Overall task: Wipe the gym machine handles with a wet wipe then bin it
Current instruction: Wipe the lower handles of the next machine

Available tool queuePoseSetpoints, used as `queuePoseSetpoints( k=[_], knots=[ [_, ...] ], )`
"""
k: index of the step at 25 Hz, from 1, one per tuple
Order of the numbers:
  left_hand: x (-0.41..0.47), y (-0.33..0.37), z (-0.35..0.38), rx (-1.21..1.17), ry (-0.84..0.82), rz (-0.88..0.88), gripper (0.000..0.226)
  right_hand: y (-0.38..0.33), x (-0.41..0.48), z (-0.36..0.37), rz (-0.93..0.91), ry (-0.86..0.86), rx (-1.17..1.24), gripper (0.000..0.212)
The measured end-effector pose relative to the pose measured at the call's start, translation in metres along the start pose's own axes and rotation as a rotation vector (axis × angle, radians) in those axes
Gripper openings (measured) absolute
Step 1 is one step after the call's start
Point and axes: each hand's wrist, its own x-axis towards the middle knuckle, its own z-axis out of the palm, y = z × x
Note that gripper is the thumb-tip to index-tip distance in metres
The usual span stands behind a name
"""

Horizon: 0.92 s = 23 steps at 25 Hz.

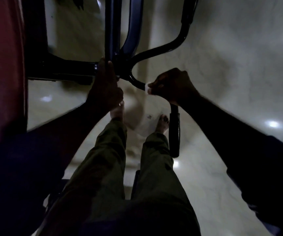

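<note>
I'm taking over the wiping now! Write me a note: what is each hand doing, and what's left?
Left grip: hand holds the machine's frame where the bars meet.
Right grip: hand wrapped round the handle, white wet wipe pressed under it against the bar.
Done: wiping under way; how much is clean, cannot tell.
Left: finish this handle down its black padded end, wipe any other handles, bin the wipe. No bin in view.

Open floor [239, 65] right of handle [174, 130]; machine frame [113, 31], red panel [3, 65] crowd left side.
</note>
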Motion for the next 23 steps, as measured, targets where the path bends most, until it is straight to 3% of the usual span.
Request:
queuePoseSetpoints(
  k=[2, 4, 5, 8, 11, 14, 16, 19, 21, 23],
  knots=[
    [-0.003, 0.009, -0.004, 0.04, 0.073, 0.208, 0.073, 0.013, -0.025, -0.008, 0.17, 0.074, 0.043, 0.031],
    [-0.012, 0.031, -0.006, -0.044, -0.044, 0.37, 0.065, 0.02, -0.082, -0.004, 0.24, 0.151, -0.006, 0.037],
    [-0.016, 0.047, -0.001, -0.093, -0.117, 0.413, 0.062, 0.015, -0.111, 0.001, 0.288, 0.205, -0.012, 0.035],
    [-0.006, 0.086, -0.001, -0.267, -0.104, 0.536, 0.048, 0.002, -0.13, 0.028, 0.26, 0.409, 0.133, 0.011],
    [0.013, 0.116, -0.002, -0.3, -0.188, 0.511, 0.029, -0.014, -0.116, 0.032, 0.305, 0.491, 0.344, 0.006],
    [0.024, 0.138, 0.001, -0.275, -0.311, 0.537, 0.03, -0.02, -0.17, 0.063, 0.372, 0.606, 0.34, 0.01],
    [0.022, 0.142, 0.008, -0.26, -0.377, 0.525, 0.024, -0.024, -0.199, 0.086, 0.426, 0.524, 0.389, 0.014],
    [0.017, 0.149, 0.009, -0.249, -0.386, 0.48, 0.017, -0.019, -0.177, 0.086, 0.409, 0.616, 0.315, 0.009],
    [0.015, 0.15, 0.005, -0.241, -0.38, 0.441, 0.016, -0.007, -0.136, 0.074, 0.466, 0.692, 0.286, 0.021],
    [0.013, 0.15, 0.003, -0.239, -0.387, 0.436, 0.02, 0.002, -0.122, 0.073, 0.546, 0.644, 0.326, 0.037]
  ],
)
